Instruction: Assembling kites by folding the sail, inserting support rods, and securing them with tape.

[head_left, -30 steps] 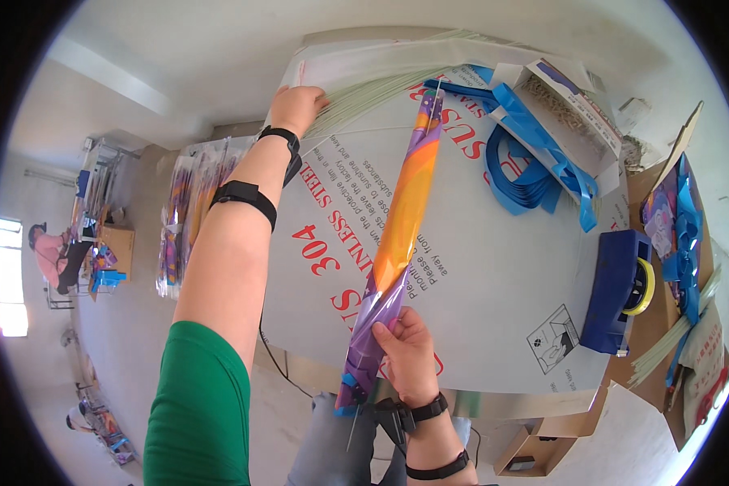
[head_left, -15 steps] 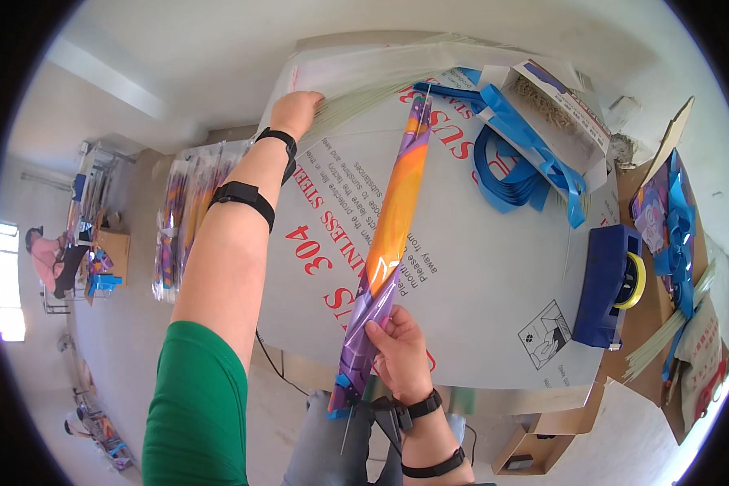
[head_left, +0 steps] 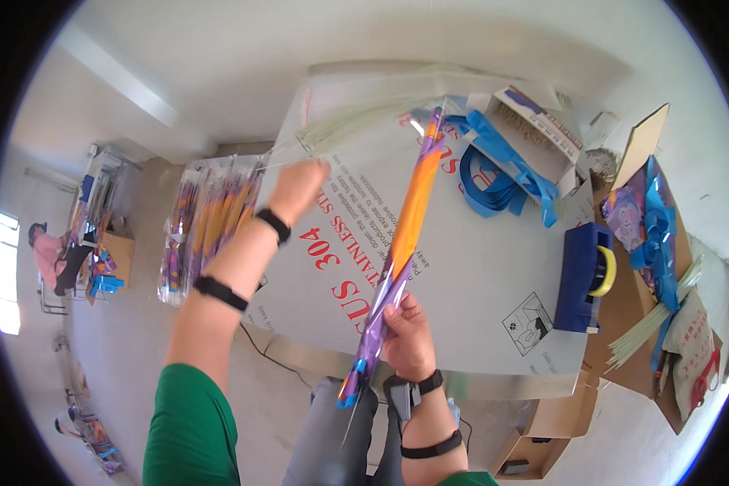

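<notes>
My right hand [head_left: 411, 336] grips the lower part of a rolled purple-and-orange printed film [head_left: 414, 215], glossy and long. It slants from my lap up over the table, and a thin rod sticks out of its lower end. My left hand [head_left: 301, 188] is closed above the table's left side, its fingers blurred. A faint thin line shows beside that hand, but I cannot make out what it holds. Just beyond lies a spread bundle of thin pale rods [head_left: 356, 120] at the table's far edge.
Blue ribbon [head_left: 484, 182] lies coiled beside an open white box [head_left: 535, 121]. A blue tape dispenser [head_left: 579, 279] stands at the table's right edge. Further right is a cardboard box [head_left: 624, 324] with packed films, ribbon and rods. Wrapped bundles [head_left: 211, 219] lie left; people work at the far left.
My left hand has come away from the pale rods, nearer to me. The rolled film has shifted slightly right and stays in my right hand. The whole view has moved a little.
</notes>
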Tool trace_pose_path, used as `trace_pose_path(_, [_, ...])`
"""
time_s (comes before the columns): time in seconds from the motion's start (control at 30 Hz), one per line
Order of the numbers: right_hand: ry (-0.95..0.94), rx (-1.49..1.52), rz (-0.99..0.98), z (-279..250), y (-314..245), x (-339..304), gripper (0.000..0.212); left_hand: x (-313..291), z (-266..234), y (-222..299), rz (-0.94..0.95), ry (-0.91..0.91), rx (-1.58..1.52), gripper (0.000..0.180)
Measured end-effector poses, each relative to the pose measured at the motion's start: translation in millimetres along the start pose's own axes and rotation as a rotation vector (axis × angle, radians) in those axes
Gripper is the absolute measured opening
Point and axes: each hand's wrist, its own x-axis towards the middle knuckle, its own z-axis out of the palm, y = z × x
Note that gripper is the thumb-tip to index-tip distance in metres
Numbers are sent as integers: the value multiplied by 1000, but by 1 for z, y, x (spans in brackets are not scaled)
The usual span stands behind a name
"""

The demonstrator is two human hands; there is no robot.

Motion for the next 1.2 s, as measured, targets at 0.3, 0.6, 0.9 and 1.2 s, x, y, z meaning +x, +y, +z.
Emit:
trace_pose_path(0.3, [-45,-263,-131,32,-60,-82,12,-156,-34,200,-338,-365,-799,18])
trace_pose_path(0.6, [186,-818,66,-35,-106,-291,24,-183,-47,236,-151,-276,-861,25])
trace_pose_path(0.9, [321,-718,286,-97,-44,-443,23,-199,-60,277,89,-182,-589,40])
trace_pose_path(1.2, [386,-835,354,-102,-25,-467,15,-193,-42,296,134,-103,-377,12])
